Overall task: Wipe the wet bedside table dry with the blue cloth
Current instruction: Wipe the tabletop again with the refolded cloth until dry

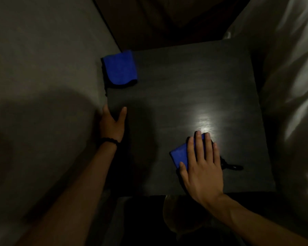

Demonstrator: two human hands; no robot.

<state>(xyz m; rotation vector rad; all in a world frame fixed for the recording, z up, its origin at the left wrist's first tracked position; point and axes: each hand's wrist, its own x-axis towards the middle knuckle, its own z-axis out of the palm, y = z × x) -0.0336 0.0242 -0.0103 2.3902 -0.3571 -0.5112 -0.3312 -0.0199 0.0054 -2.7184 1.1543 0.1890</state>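
Observation:
The dark square bedside table (185, 82) fills the middle of the head view, with a bright glare patch near its centre. My right hand (201, 164) lies flat, fingers spread, pressing a folded blue cloth (179, 156) onto the table's near right part. A black loop (232, 166) sticks out from under that hand to the right. My left hand (112, 124) grips the table's left edge, thumb on top. A second folded blue cloth (120, 68) rests on the far left corner.
A grey wall or panel (43, 68) runs along the table's left side. White bedding (292, 86) presses against the right side. Dark floor lies below the table's near edge.

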